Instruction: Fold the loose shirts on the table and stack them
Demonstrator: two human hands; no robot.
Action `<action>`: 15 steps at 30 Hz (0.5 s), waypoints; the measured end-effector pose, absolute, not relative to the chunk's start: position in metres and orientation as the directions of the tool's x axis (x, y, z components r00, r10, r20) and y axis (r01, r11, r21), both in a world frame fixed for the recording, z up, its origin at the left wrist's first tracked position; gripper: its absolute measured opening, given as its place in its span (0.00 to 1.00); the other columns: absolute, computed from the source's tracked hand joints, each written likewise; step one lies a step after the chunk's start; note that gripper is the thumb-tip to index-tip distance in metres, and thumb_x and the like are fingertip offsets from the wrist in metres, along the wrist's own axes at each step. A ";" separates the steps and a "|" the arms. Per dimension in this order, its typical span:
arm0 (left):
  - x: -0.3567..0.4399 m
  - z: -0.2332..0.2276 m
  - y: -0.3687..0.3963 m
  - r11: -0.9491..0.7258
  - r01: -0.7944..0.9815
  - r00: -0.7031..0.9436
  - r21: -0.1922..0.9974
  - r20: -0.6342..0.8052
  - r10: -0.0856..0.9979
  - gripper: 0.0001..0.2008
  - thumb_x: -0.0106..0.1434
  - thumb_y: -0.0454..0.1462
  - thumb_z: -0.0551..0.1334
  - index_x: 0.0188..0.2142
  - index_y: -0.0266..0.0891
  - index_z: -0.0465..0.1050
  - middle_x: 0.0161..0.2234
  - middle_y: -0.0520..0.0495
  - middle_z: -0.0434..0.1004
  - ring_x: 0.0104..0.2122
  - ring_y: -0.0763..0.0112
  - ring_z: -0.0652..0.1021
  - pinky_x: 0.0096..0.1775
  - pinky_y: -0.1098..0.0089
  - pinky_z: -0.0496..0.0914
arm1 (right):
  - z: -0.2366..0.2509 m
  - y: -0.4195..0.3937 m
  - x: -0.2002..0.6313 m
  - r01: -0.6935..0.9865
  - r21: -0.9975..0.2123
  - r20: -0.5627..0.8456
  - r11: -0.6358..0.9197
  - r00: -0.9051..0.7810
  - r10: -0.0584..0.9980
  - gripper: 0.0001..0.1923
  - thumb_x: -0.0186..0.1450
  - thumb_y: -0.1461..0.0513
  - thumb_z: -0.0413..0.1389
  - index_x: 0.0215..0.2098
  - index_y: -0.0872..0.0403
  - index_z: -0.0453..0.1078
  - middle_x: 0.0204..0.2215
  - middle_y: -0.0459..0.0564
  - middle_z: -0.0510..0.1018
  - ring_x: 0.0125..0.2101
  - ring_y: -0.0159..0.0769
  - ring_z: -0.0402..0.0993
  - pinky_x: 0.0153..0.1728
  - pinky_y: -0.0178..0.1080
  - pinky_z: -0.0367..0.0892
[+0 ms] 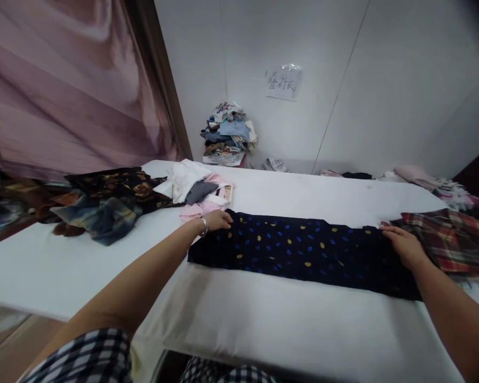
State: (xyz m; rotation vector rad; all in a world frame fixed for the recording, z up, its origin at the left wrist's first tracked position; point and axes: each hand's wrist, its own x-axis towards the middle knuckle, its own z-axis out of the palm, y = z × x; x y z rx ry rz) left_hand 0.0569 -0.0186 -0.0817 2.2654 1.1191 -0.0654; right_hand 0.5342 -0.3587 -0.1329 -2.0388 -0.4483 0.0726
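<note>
Two hands [217, 219], one spotted cloth [303, 250], one plaid cloth [451, 239].

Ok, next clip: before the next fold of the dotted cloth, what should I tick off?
1. Left hand on the left end of the dark dotted cloth: ok.
2. Right hand on the right end: ok.
3. Cloth lies flat in a long strip on the white table: ok.
4. Cloth clear of the plaid cloth: not ok, they touch or overlap.
5. Pink garments off the strip: cannot tell.
</note>
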 end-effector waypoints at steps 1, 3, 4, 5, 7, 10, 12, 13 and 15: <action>0.060 -0.080 -0.018 -0.474 0.735 0.644 0.484 -0.281 0.712 0.17 0.50 0.45 0.64 0.40 0.43 0.77 0.37 0.53 0.81 0.39 0.66 0.77 0.42 0.73 0.69 | -0.133 -0.358 0.533 0.230 -0.881 0.087 -0.413 0.938 0.337 0.11 0.45 0.60 0.57 0.27 0.54 0.75 0.29 0.49 0.77 0.34 0.40 0.71 0.39 0.38 0.63; 0.067 -0.077 -0.013 -0.511 0.749 0.634 0.422 -0.234 0.737 0.17 0.54 0.47 0.60 0.40 0.43 0.78 0.38 0.51 0.80 0.41 0.65 0.77 0.43 0.71 0.68 | -0.131 -0.357 0.530 0.169 -0.895 0.030 -0.413 0.946 0.322 0.11 0.44 0.61 0.57 0.27 0.54 0.75 0.28 0.49 0.77 0.35 0.40 0.70 0.39 0.39 0.62; 0.071 -0.077 -0.009 -0.520 0.765 0.618 0.380 -0.205 0.759 0.18 0.56 0.48 0.58 0.39 0.42 0.78 0.40 0.49 0.80 0.43 0.62 0.76 0.45 0.70 0.68 | -0.130 -0.356 0.528 0.161 -0.890 0.021 -0.426 0.949 0.315 0.11 0.44 0.61 0.57 0.27 0.54 0.75 0.27 0.49 0.77 0.34 0.41 0.70 0.39 0.39 0.63; 0.075 -0.077 -0.005 -0.524 0.781 0.599 0.339 -0.174 0.781 0.19 0.57 0.48 0.57 0.40 0.41 0.78 0.43 0.46 0.79 0.46 0.60 0.75 0.46 0.67 0.67 | -0.128 -0.355 0.526 0.159 -0.883 0.014 -0.441 0.949 0.314 0.11 0.44 0.61 0.57 0.27 0.54 0.75 0.27 0.49 0.77 0.34 0.41 0.70 0.38 0.40 0.63; 0.083 -0.080 0.003 -0.526 0.802 0.575 0.284 -0.125 0.808 0.21 0.56 0.47 0.58 0.45 0.40 0.76 0.49 0.43 0.75 0.51 0.56 0.71 0.50 0.64 0.64 | -0.126 -0.353 0.524 0.182 -0.865 0.015 -0.467 0.941 0.338 0.11 0.45 0.61 0.57 0.27 0.54 0.75 0.26 0.49 0.77 0.32 0.41 0.71 0.36 0.40 0.63; 0.093 -0.089 0.011 -0.545 0.799 0.586 0.252 -0.128 0.800 0.22 0.51 0.45 0.63 0.47 0.45 0.74 0.51 0.46 0.74 0.52 0.59 0.71 0.51 0.66 0.63 | -0.124 -0.349 0.524 0.283 -0.820 0.032 -0.498 0.890 0.454 0.13 0.46 0.59 0.56 0.30 0.54 0.76 0.29 0.49 0.78 0.34 0.41 0.71 0.39 0.39 0.64; 0.098 -0.092 0.015 -0.540 0.804 0.584 0.250 -0.155 0.797 0.18 0.49 0.43 0.64 0.41 0.46 0.77 0.46 0.48 0.78 0.48 0.60 0.74 0.49 0.68 0.65 | -0.126 -0.346 0.526 0.375 -0.780 0.055 -0.501 0.838 0.543 0.15 0.47 0.58 0.57 0.32 0.53 0.76 0.32 0.49 0.78 0.37 0.41 0.72 0.42 0.40 0.64; 0.098 -0.092 0.017 -0.532 0.807 0.578 0.255 -0.162 0.800 0.15 0.49 0.42 0.64 0.37 0.45 0.78 0.43 0.47 0.79 0.46 0.60 0.75 0.47 0.68 0.66 | -0.128 -0.345 0.527 0.418 -0.757 0.063 -0.502 0.812 0.581 0.15 0.47 0.57 0.58 0.33 0.53 0.76 0.33 0.49 0.79 0.38 0.42 0.72 0.44 0.40 0.64; 0.094 -0.087 0.023 -0.516 0.807 0.572 0.287 -0.159 0.805 0.11 0.50 0.42 0.63 0.32 0.42 0.78 0.40 0.46 0.79 0.45 0.59 0.75 0.46 0.68 0.66 | -0.133 -0.343 0.530 0.484 -0.712 0.077 -0.508 0.774 0.629 0.15 0.47 0.57 0.59 0.32 0.52 0.76 0.33 0.49 0.79 0.38 0.42 0.73 0.44 0.42 0.64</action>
